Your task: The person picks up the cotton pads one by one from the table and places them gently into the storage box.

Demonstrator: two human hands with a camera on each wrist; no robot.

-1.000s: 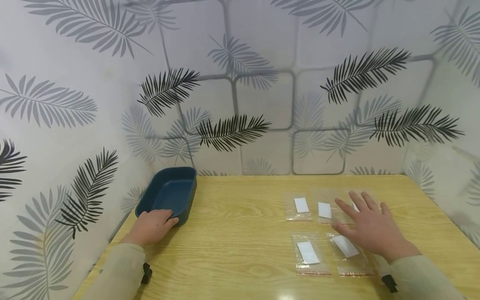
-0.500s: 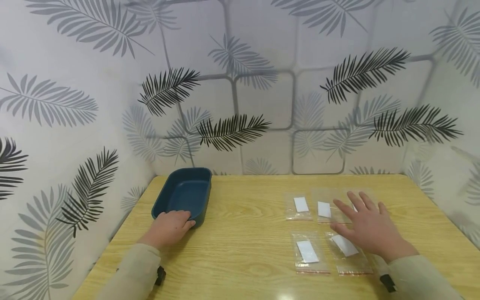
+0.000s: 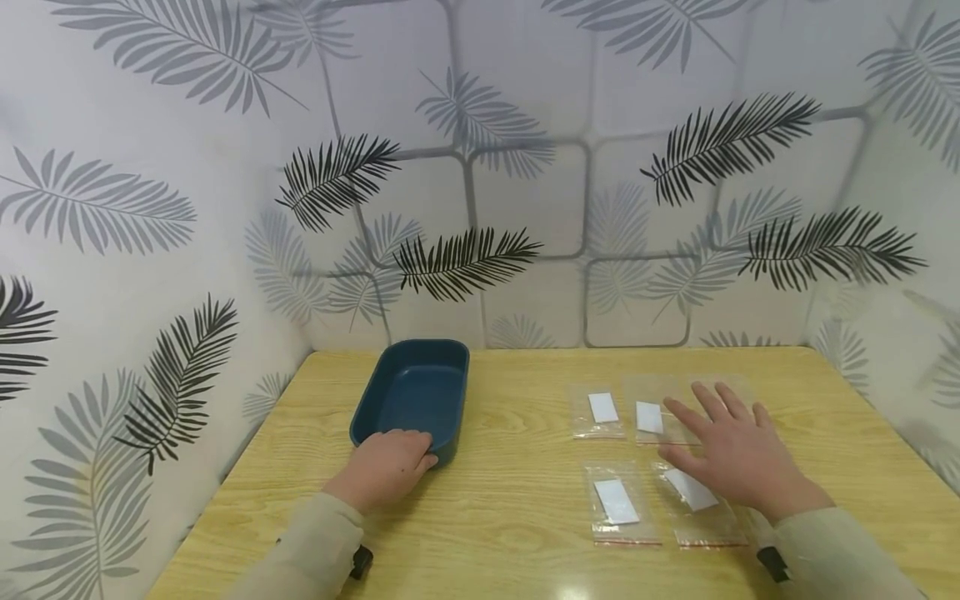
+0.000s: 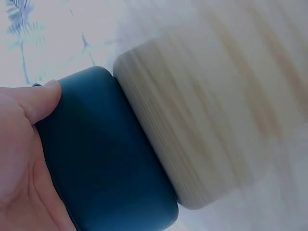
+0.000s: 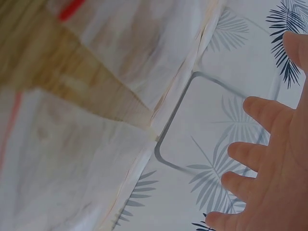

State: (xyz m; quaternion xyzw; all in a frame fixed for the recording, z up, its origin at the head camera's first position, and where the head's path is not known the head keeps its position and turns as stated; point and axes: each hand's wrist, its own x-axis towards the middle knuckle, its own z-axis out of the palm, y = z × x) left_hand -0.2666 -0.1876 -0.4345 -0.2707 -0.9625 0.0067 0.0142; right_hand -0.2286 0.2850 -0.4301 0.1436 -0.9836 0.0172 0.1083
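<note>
A dark blue rectangular tray stands on the left half of the wooden table in the head view. My left hand grips its near rim, the thumb on the outer wall. In the left wrist view the tray's blue outer side fills the middle, beside my left hand. Fingers spread, my right hand hovers over small clear zip bags at the right and holds nothing. Inside the bags show white slips, such as those in the front left bag and the back left bag. My right hand hides part of the back right bags.
The yellow wood-grain table meets a wall with leaf-patterned covering at its back edge. More bags lie in the two rows, including a back middle bag and a front right bag.
My left hand has slid the tray rightward across the table, away from the left edge. My right hand has stayed nearly still above the bags.
</note>
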